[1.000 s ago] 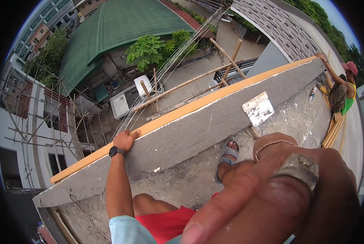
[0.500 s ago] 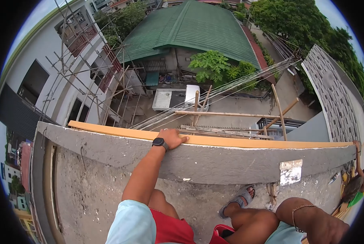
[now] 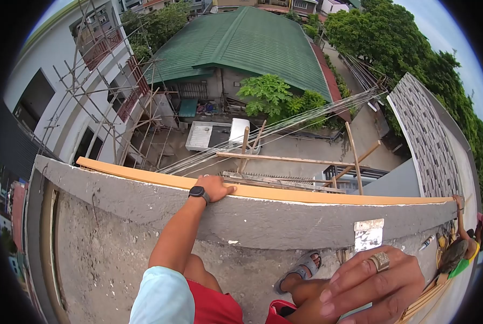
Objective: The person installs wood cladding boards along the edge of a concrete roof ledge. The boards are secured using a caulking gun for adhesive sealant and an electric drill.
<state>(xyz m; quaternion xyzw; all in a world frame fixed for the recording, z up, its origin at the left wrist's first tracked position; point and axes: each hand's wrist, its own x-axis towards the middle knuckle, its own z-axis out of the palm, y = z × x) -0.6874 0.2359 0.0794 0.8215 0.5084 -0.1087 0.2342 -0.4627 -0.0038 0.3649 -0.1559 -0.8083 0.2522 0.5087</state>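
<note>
A long orange-tan board [image 3: 317, 195] runs along the outer edge of a grey plastered parapet [image 3: 144, 194]. My left hand [image 3: 215, 189], with a dark watch at the wrist, is closed over the board left of its middle. Close to the camera at lower right is my right hand [image 3: 379, 283], its fingers loosely stretched and nothing seen in them; a wide ring is on one finger. It appears in front of my leg and apart from the board. Just above it in view, a flat white-smeared plate [image 3: 369, 233] lies against the parapet's inner edge.
A co-worker's hand [image 3: 458, 202] touches the board's far right end. Beyond the parapet is a drop to a yard with a white truck [image 3: 201, 135], wooden framing [image 3: 290, 159] and strung cables. Scaffolding [image 3: 90, 92] stands at left. Wood strips [image 3: 427, 297] lie at lower right.
My right hand has come up and turned, so its fingers now show. The view has shifted slightly right. My left hand keeps its hold on the board.
</note>
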